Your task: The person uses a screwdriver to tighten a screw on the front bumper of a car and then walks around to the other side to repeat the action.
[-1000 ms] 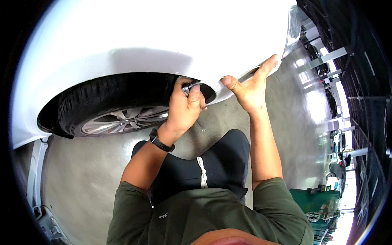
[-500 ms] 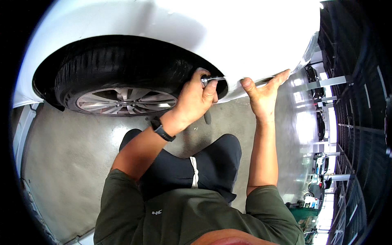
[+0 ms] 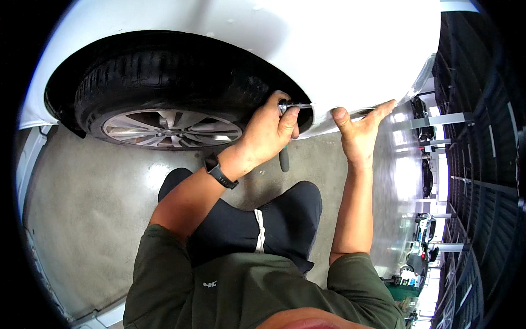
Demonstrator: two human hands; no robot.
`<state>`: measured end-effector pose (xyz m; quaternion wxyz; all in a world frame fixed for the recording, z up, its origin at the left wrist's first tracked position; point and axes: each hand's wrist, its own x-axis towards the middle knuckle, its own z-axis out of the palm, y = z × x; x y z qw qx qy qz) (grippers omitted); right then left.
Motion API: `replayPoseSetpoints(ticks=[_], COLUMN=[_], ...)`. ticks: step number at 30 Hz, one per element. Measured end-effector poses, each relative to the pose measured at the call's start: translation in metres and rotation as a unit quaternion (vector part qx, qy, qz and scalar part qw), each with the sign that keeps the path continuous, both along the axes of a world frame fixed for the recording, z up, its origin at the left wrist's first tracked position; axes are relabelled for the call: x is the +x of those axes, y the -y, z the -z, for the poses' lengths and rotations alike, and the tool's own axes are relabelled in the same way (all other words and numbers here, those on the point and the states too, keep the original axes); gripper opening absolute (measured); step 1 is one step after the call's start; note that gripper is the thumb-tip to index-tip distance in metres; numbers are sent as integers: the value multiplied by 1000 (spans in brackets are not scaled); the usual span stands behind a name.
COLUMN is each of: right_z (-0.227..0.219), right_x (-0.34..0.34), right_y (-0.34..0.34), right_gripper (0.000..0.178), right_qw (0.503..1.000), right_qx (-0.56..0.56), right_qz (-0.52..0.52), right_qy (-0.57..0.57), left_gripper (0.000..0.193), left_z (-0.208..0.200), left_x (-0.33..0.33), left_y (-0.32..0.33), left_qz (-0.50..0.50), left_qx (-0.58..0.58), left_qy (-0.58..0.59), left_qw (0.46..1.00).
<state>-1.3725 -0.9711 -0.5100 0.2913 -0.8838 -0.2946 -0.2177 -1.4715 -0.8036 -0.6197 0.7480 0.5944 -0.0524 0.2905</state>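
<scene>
My left hand (image 3: 269,127) is closed round the round metal head of a ratchet wrench (image 3: 283,107) at the front edge of the wheel arch. From that head a thin shaft reaches right to the lip of the white bumper (image 3: 329,125). The dark handle hangs below my fingers, partly hidden by them. My right hand (image 3: 359,134) lies against the bumper's lower edge, thumb and fingers spread apart, holding no tool. Some of its fingers are out of sight. What the shaft's tip meets is too small to make out.
Left of my hands, the tyre (image 3: 148,77) and its silver spoked rim (image 3: 172,130) fill the arch. Beneath me is a grey floor (image 3: 98,203). A pale metal beam (image 3: 32,164) runs along the left. Parked cars (image 3: 424,227) stand far to the right.
The car and both hands sit slightly farther right in view. More of the ratchet wrench's handle shows below my left hand. Both hands keep their hold and place on the car.
</scene>
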Motion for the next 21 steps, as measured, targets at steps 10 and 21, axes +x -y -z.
replayPoseSetpoints(ticks=[10,21], right_z=[3,5], right_x=[4,6], right_y=[3,8], right_gripper=[169,164], right_qw=[1000,1000], right_qx=[-5,-6], right_qz=[0,-7], right_qy=[-9,13], left_gripper=[40,44], left_z=[2,-6], left_x=[0,-6], left_y=[-3,-5], left_qz=[-8,53], left_qx=[19,-28], left_qy=[-11,-47], left_qw=[1000,997])
